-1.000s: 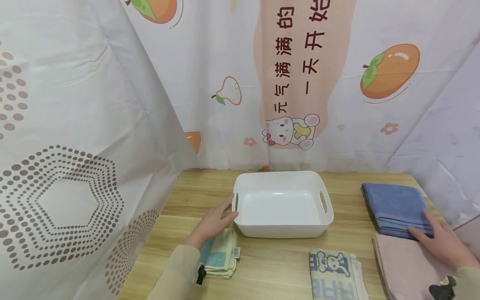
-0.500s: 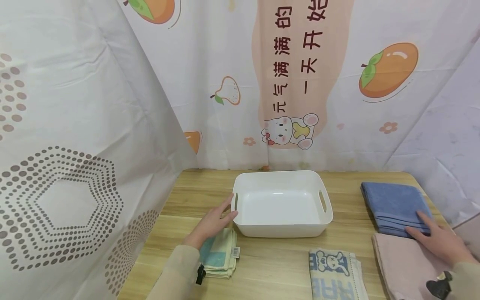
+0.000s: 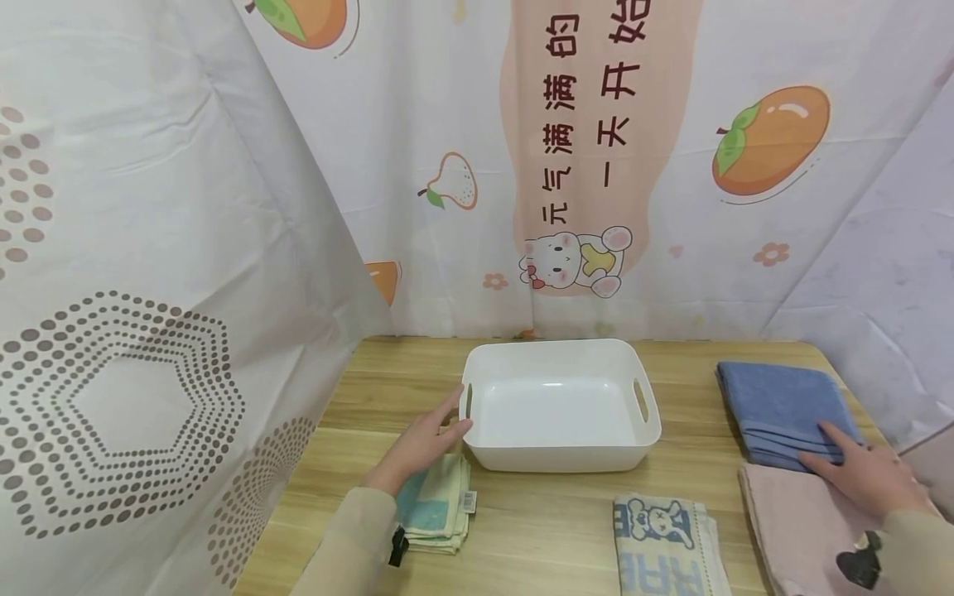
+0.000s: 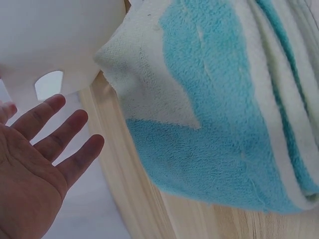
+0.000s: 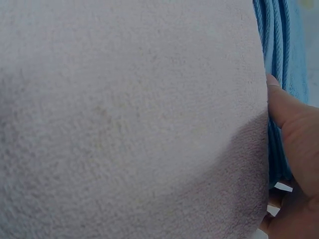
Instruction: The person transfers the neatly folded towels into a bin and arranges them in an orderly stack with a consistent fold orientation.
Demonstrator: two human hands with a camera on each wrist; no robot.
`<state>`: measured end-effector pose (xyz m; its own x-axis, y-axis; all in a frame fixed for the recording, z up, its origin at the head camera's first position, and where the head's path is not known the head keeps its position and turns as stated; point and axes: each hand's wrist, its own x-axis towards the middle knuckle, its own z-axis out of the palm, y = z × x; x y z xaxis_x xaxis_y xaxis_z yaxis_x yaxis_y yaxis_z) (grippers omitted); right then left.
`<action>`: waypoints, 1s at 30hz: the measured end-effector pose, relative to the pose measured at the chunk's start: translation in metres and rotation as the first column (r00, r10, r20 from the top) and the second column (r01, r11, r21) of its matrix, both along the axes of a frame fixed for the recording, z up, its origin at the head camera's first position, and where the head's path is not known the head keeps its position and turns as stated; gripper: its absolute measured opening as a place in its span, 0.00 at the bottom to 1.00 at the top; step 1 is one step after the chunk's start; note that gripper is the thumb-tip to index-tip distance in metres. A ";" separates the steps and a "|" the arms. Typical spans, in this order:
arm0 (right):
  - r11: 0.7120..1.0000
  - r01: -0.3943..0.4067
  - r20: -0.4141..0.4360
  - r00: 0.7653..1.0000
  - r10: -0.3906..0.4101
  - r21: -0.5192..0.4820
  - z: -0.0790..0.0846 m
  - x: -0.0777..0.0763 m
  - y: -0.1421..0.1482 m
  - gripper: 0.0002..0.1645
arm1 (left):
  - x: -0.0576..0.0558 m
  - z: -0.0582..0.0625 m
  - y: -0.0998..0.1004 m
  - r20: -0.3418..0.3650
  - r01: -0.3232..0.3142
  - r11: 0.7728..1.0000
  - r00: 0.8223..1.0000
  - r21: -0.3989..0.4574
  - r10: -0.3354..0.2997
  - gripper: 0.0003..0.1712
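My left hand reaches to the left end of a white plastic basket, fingers extended beside its handle slot. In the left wrist view those fingers are spread, with nothing in the palm. Under that forearm lies a folded teal and cream towel with a small label. On the right, my right hand rests at the front right corner of a folded blue towel. Its thumb lies against the stacked folds. A folded pink towel is below that hand, in front of the blue one.
A white and blue towel with a bear pattern lies folded at the front, between the basket and the pink towel. The wooden table ends at a printed curtain behind, with another dotted curtain along the left.
My right hand has slid slightly left and toward me along the blue towel's front right corner. The left hand and the basket have stayed put.
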<state>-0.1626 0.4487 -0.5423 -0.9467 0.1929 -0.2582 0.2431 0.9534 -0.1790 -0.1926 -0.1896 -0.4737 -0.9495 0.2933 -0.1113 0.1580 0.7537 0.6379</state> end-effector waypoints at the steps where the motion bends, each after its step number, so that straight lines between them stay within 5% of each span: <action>1: 1.000 0.012 0.012 1.000 -0.012 0.004 0.000 -0.001 -0.001 0.70 | 0.000 0.000 0.000 0.002 0.000 1.000 1.000 0.003 0.000 0.39; 11: 0.998 0.069 0.047 0.997 -0.068 -0.010 0.009 -0.007 -0.009 0.69 | -0.001 -0.002 0.001 0.004 -0.001 1.000 1.000 0.026 0.001 0.39; 21: 0.989 -0.059 -0.094 0.995 0.046 -0.134 0.013 -0.005 -0.009 0.54 | 0.000 -0.002 0.003 0.042 -0.023 0.996 0.999 0.086 0.019 0.39; 30: 0.974 -0.091 -0.064 0.995 0.079 -0.206 0.020 -0.010 -0.011 0.53 | -0.002 -0.004 0.002 0.055 -0.022 0.995 0.998 0.096 0.017 0.39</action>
